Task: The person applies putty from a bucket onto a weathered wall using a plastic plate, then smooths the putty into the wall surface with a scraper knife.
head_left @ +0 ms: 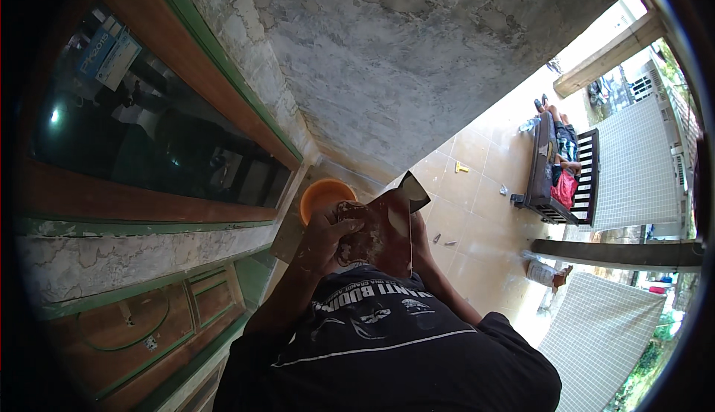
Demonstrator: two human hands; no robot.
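Note:
In front of my chest is a reddish-brown sheet [380,229] smeared with whitish residue, its left edge wavy. My left hand [325,237] grips that left side, with fingers lying over the face. My right hand [420,235] is at the right edge, partly behind the sheet, and its fingertips are hidden. A dark, pointed flap [414,191] with a pale edge sticks up at the top right; whether it belongs to the sheet I cannot tell. Just beyond my left hand, an orange basin [307,202] rests on the floor by the wall.
A patchy grey plastered wall [372,62] rises ahead; a wood-framed window [164,136] is at left. On the tiled floor [477,248] lie a yellow tool [462,167] and small scraps. A person [566,151] lies on a dark bench [540,166] at right, near a whitish container [542,273].

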